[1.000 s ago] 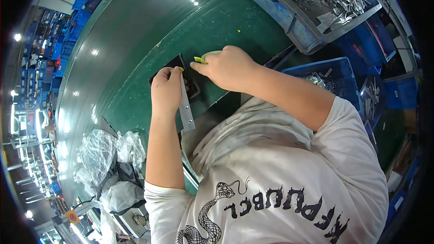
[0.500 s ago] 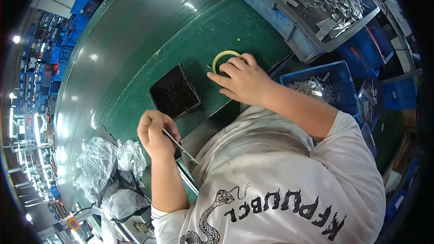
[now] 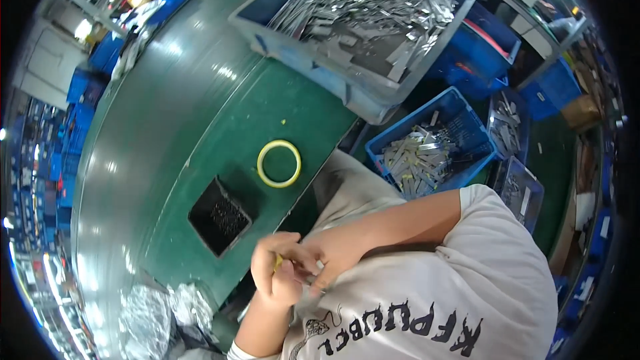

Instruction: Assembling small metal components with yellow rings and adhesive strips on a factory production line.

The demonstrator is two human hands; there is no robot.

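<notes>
In front of my body the two hands meet. My left hand (image 3: 275, 273) is closed on a thin metal strip (image 3: 320, 266), of which only a short end shows. A small bit of yellow tape (image 3: 278, 262) sticks out by its fingers. My right hand (image 3: 335, 258) reaches across against the left one with its fingers bent; what it grips is hidden and slightly blurred. Beyond the hands, a roll of yellow tape (image 3: 260, 165) lies flat on the green table (image 3: 200, 160). To its left stands a black square bin (image 3: 203, 210) holding small dark pieces.
A large grey-blue crate (image 3: 303, 63) full of metal strips stands at the far right of the table. Beside my right arm is a blue basket (image 3: 477, 163) of strips, some with yellow bits. Clear plastic bags (image 3: 145, 320) lie at the lower left.
My right hand has left the tape roll and come back to my left hand. The roll now lies alone. A yellow bit shows at the left fingers. The whole view has shifted.
</notes>
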